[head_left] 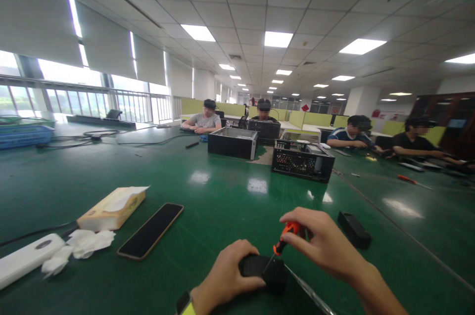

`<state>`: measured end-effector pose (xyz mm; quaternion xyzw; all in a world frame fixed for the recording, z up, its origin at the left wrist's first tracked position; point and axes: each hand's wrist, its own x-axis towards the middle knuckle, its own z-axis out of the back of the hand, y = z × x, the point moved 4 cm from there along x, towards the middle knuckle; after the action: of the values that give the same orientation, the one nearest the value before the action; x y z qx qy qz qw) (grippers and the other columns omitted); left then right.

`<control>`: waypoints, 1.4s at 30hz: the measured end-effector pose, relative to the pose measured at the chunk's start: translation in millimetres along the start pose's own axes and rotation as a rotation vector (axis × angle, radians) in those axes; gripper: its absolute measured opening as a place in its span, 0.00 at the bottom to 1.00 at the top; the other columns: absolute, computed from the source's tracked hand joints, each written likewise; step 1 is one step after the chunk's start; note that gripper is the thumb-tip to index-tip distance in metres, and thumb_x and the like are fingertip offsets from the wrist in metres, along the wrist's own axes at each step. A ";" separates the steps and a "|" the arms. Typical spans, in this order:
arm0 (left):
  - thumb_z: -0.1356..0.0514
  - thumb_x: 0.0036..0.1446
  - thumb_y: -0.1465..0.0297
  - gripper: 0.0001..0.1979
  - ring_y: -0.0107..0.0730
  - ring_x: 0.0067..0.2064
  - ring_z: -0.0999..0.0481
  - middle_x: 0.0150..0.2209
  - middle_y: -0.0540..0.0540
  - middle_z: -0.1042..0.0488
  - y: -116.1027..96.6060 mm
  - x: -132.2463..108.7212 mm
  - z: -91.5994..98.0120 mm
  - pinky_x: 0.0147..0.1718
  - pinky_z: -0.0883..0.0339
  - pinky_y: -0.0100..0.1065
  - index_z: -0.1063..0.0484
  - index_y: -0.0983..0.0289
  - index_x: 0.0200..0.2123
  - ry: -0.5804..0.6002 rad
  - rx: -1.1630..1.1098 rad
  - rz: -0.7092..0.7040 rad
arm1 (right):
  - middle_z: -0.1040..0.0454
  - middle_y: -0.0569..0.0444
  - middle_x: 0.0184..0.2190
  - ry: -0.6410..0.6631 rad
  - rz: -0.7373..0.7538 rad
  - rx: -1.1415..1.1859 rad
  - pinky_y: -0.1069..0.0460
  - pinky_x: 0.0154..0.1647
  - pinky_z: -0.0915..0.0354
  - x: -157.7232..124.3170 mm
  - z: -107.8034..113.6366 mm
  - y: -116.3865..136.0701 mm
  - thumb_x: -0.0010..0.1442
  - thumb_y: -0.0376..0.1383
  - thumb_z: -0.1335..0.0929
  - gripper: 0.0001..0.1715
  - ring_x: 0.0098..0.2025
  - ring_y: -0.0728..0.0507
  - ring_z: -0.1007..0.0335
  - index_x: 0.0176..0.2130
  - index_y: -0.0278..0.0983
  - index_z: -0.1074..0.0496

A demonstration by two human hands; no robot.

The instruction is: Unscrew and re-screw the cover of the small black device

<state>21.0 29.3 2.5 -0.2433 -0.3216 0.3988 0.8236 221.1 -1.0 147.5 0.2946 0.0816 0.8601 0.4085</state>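
Note:
Near the table's front edge, my left hand grips a small black box-shaped device from its left side, thumb in front and fingers behind. My right hand is closed around the orange-and-black handle of a screwdriver. The screwdriver slants down to the left, and its thin shaft reaches the top of the black device. Whether the tip sits in a screw is too small to tell. Beside the device, a thin silvery rod-like thing runs toward the bottom edge. A second black box-shaped piece lies right of my right hand.
On the green table lie a phone, a tissue pack, crumpled tissues and a white power strip at left. Open computer cases stand ahead. Another screwdriver lies right. Several people sit across the table.

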 end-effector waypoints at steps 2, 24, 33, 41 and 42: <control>0.27 0.46 0.58 0.22 0.39 0.40 0.26 0.39 0.53 0.25 -0.7 0.4 0.3 0.39 0.38 0.33 0.25 0.61 0.42 0.001 0.003 0.000 | 0.22 0.54 0.36 0.033 0.050 0.030 0.53 0.37 0.35 -1.8 0.2 5.1 0.63 0.39 0.32 0.11 0.34 0.47 0.27 0.45 0.40 0.25; 0.30 0.47 0.53 0.24 0.39 0.40 0.27 0.40 0.54 0.24 -0.2 0.1 -0.6 0.39 0.37 0.32 0.25 0.61 0.42 0.002 0.027 -0.003 | 0.22 0.54 0.39 0.075 0.063 -0.030 0.53 0.39 0.35 -6.3 5.9 12.9 0.61 0.37 0.30 0.15 0.38 0.46 0.27 0.49 0.41 0.26; 0.29 0.47 0.54 0.23 0.39 0.41 0.27 0.40 0.54 0.24 -2.0 -1.3 0.1 0.39 0.37 0.32 0.25 0.61 0.42 0.002 0.029 0.009 | 0.23 0.53 0.38 0.074 0.066 -0.030 0.52 0.39 0.35 -5.6 7.8 14.6 0.62 0.36 0.32 0.12 0.38 0.46 0.27 0.47 0.40 0.26; 0.29 0.47 0.53 0.24 0.40 0.41 0.27 0.40 0.54 0.24 0.1 -0.2 -0.4 0.40 0.37 0.32 0.25 0.61 0.42 0.005 0.038 0.011 | 0.23 0.54 0.37 0.075 0.048 -0.030 0.52 0.38 0.36 -5.4 8.3 13.5 0.63 0.37 0.32 0.09 0.37 0.46 0.28 0.44 0.40 0.25; 0.29 0.47 0.54 0.24 0.40 0.41 0.27 0.40 0.54 0.24 0.2 -0.2 -0.3 0.40 0.37 0.32 0.25 0.61 0.42 0.004 0.036 0.011 | 0.24 0.54 0.36 0.080 0.056 -0.025 0.52 0.38 0.36 -5.4 8.6 14.5 0.63 0.37 0.32 0.09 0.37 0.46 0.28 0.43 0.40 0.25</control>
<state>21.1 29.2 2.1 -0.2311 -0.3112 0.4084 0.8264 219.2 -15.4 157.6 0.2569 0.0789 0.8832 0.3844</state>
